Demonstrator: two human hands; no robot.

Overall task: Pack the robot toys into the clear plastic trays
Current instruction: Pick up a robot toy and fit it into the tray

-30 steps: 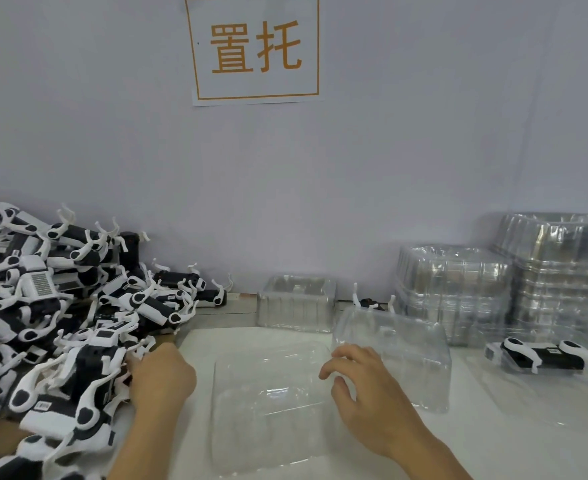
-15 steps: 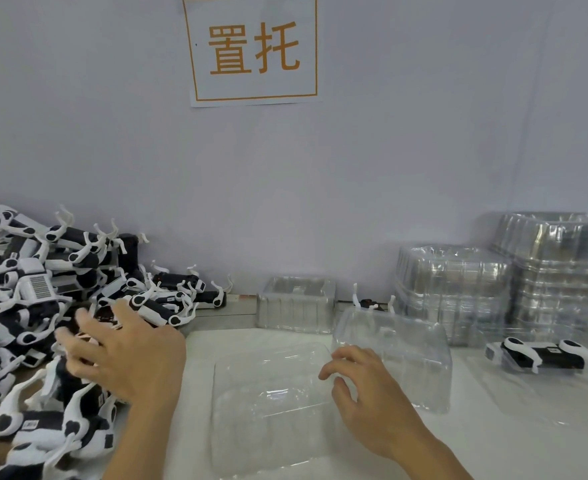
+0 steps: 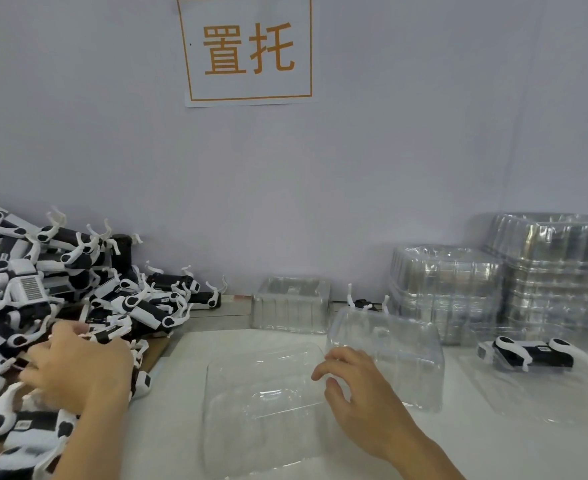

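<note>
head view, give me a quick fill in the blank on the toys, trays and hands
1. The left hand reaches into the pile of robot toys on the ____ side of the table.
2. The open tray in front of the person holds ____ toys.
3. The sign on the wall has ____ lettering.
4. The right hand hovers over the open tray's ____ edge.

Missing words: left; no; orange; right

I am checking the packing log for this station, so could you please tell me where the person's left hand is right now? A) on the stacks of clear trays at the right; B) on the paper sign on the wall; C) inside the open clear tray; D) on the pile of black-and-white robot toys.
D: the left hand is down on the pile of robot toys, while the open clear tray holds no toy.
</note>
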